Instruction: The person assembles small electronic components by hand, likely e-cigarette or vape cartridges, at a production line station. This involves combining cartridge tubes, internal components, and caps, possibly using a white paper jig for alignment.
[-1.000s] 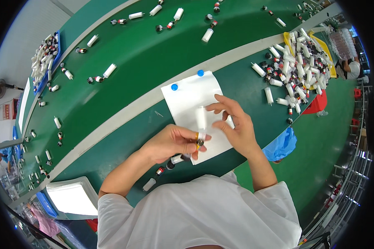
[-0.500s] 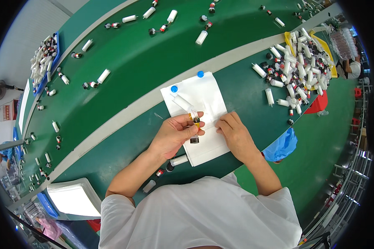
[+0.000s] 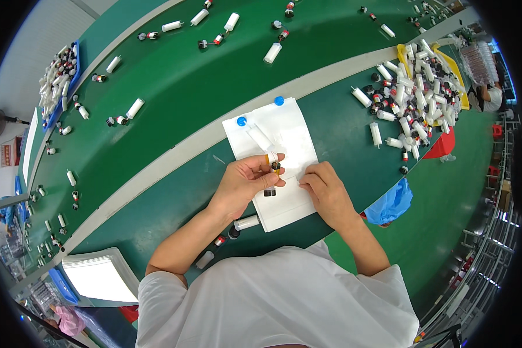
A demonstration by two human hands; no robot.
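My left hand (image 3: 247,181) is closed around a white plastic cylinder assembly (image 3: 269,192) with a black end and a small black-and-amber part between thumb and fingers. Just above the fingers, a translucent white cylinder (image 3: 260,138) slants away over a stack of white paper (image 3: 278,210). My right hand (image 3: 325,188) rests at the paper's right side, thumb and fingertips drawn together; what they pinch, if anything, is too small to make out. Two blue round pieces (image 3: 279,101) sit at the stack's far edge. Below my left wrist lies another white cylinder (image 3: 246,223) beside black caps.
A yellow tray (image 3: 463,87) heaped with white cylinders stands at right, some spilling onto the table. Beyond a pale rail, a green conveyor belt (image 3: 180,81) bears scattered cylinder assemblies. A second paper stack (image 3: 101,275) lies lower left; a blue bag (image 3: 391,203) hangs at right.
The pieces on the belt have shifted left. The held assembly has turned slightly and my right hand has moved a little toward the left one.
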